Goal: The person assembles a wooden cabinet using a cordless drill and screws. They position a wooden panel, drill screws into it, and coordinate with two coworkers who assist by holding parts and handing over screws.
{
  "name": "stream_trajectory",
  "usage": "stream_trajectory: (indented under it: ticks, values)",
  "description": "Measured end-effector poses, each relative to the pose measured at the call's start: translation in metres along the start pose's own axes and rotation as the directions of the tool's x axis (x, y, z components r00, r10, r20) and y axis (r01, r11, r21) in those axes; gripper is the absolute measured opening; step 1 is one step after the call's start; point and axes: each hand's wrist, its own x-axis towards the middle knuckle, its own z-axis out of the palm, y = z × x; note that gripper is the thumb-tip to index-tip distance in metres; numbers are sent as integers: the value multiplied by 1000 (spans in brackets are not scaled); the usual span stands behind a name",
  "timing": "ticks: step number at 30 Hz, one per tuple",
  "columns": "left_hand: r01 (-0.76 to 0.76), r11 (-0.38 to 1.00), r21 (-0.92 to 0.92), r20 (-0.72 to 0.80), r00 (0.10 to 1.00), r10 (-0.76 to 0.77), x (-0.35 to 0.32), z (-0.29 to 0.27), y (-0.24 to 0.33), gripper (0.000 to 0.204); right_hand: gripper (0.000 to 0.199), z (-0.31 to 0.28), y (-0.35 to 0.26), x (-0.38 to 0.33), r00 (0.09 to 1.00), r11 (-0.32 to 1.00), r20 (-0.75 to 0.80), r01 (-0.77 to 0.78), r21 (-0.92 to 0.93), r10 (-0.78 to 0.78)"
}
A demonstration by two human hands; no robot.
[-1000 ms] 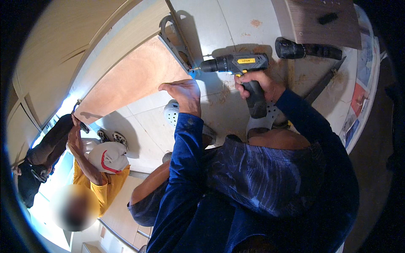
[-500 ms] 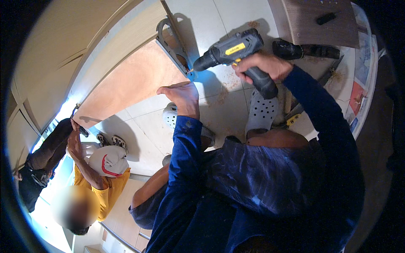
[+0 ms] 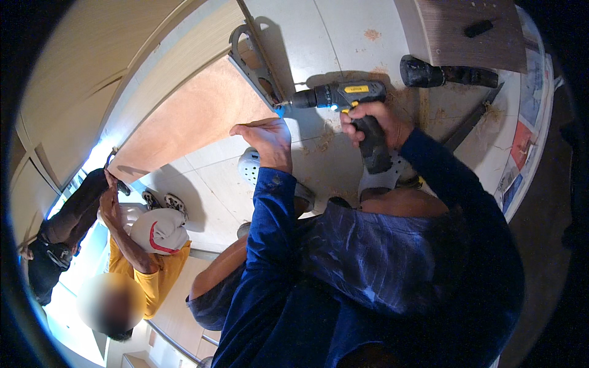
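Cordless drill [image 3: 363,92] in R hand [image 3: 375,126], fingers wrapped round grip, index finger nr yellow trigger. Held approx. level across view, chuck pointing L, just off near corner of wood panel [image 3: 193,113]. Bit at or just beside near end of metal bracket [image 3: 250,78]; actual contact too small to tell.

L hand [image 3: 268,140] up against same panel corner, just below bit, thumb stuck out to side. Fingertips partly hidden, so can't tell if gripping or only bracing.

Progress, judging from layout: bracket already sitting along panel's end edge, bit lined up w/ its near end, so prob. mid-fastening there. Near-end spot prob. unfinished w/ bit right at it. No. of screws in + depth: can't tell.

Drill looks: black/dark grey body, yellow label strip on side, dark chuck, thick dark lower grip, small lamp lit nr chuck, bluish glow on panel corner.

Panel: reddish-tan, smooth face, running diag. to far end at L. Co-worker's hand [image 3: 109,183] at far corner, yellow shirt [image 3: 164,285] behind.

Further out: pale tile floor [image 3: 211,187] w/ wood shavings [image 3: 322,144] scattered below drill; light clog [image 3: 248,167] w/ holes nr L hand. Off to R: black elongated item [image 3: 423,72], kind unclear, + brown board [image 3: 469,46] w/ small black piece [image 3: 478,28] on top.
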Motion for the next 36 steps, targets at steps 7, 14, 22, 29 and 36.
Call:
stream_trajectory:
  ticks: [7, 14, 22, 29, 36]
  values:
    - [-18, 997, 79, -78, 997, 24, -2, 0, 0, 80, 21, 42, 37, -17, 979, 975, -132, 130, -180, -155]
    - [-18, 994, 106, -108, 994, 29, 3, 1, -3, 88, 18, 45, -36, -11, 980, 688, -33, 115, -717, -199]
    - [1, 998, 65, 59, 998, -5, 0, -1, -4, 90, 24, 24, -75, 0, 987, 541, 145, 160, -825, -70]
    - [-108, 984, 140, 4, 994, 109, 4, 8, -9, 91, 20, 13, -29, 1, 997, 894, -44, 44, -446, -71]
    - [-28, 998, 53, 171, 985, 19, 15, 2, -1, 82, 33, 13, 8, -1, 984, 962, 32, 180, -204, -177]
